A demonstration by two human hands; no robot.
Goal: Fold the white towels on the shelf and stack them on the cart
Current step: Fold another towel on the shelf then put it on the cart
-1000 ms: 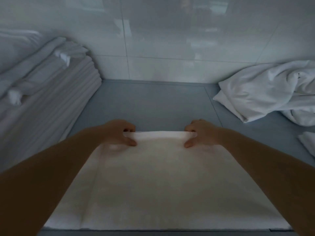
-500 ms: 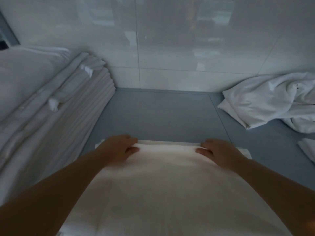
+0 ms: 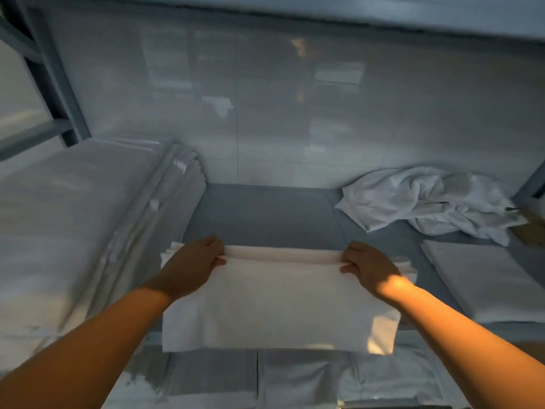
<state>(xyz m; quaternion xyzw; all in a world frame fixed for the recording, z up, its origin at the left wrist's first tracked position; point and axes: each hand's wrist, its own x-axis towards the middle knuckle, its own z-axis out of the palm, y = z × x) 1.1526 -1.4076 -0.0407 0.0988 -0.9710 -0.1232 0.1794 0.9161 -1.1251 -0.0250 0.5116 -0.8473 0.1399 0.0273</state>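
Where the folded white towel [image 3: 277,302] was lying flat on the grey shelf [image 3: 259,214] a second ago, the left hand [image 3: 193,265] and right hand [image 3: 370,268] are now lifting it, fingers pinching its far fold, likely heading cartward.

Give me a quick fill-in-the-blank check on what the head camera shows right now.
1. Both hands, left and right, pinch the ____ edge of the folded towel.
2. The crumpled towel lies at the back ____ of the shelf.
3. The tall stack of folded linen stands to the ____ of the left hand.
4. The flat folded towel lies to the right of the ____ hand.

Missing words: far; right; left; right
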